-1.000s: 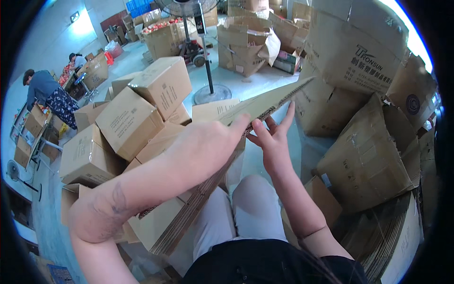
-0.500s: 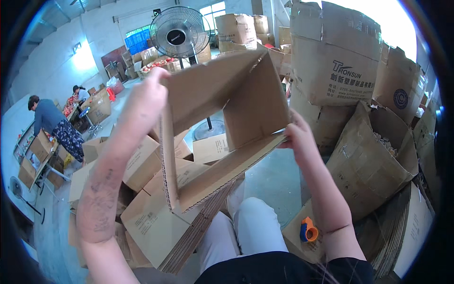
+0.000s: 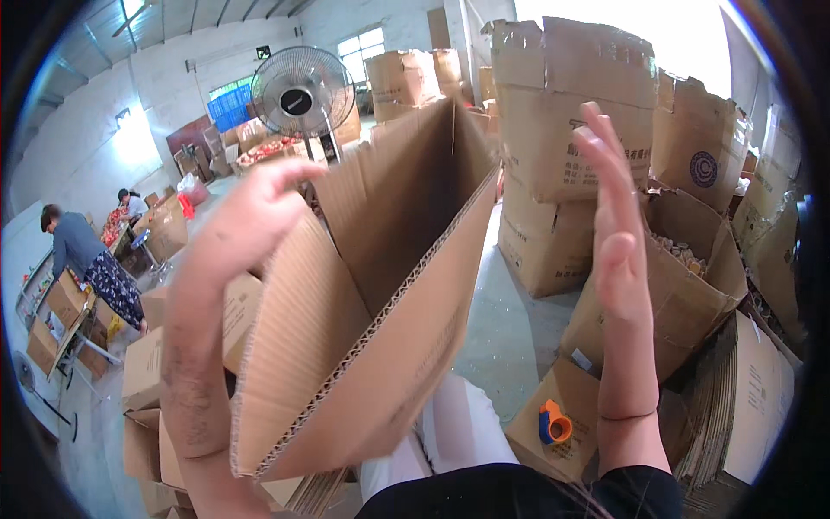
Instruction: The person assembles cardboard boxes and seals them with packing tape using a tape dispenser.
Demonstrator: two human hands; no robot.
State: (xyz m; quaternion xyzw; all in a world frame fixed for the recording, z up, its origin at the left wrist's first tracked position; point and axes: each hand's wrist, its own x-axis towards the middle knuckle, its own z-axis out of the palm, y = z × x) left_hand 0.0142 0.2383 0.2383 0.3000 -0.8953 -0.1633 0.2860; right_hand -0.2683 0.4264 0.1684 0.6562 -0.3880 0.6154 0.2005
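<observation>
A brown cardboard box (image 3: 380, 363) is tilted in front of me above my lap, its open side facing up toward me. Its inside is dark and the bottom cannot be made out. My left hand (image 3: 259, 212) is bent over the box's upper left edge, fingers curled at the corner and slightly blurred. To the right, my right hand (image 3: 618, 233) is raised away from the box, palm turned toward it, fingers stretched and nothing in them. An orange and blue tape dispenser (image 3: 555, 423) rests on a carton (image 3: 527, 406) by my right knee.
Closed cartons (image 3: 143, 368) are piled at my left. Flattened cardboard (image 3: 735, 406) is stacked at right, beside a large open carton (image 3: 666, 294) with small pieces inside. A standing fan (image 3: 303, 95) and tall cartons (image 3: 571, 112) are ahead. A person (image 3: 86, 251) bends over a table at far left.
The box has turned and come lower and nearer, so its open side now faces up. My right hand has let go of its edge and opened. The left hand has moved slightly down.
</observation>
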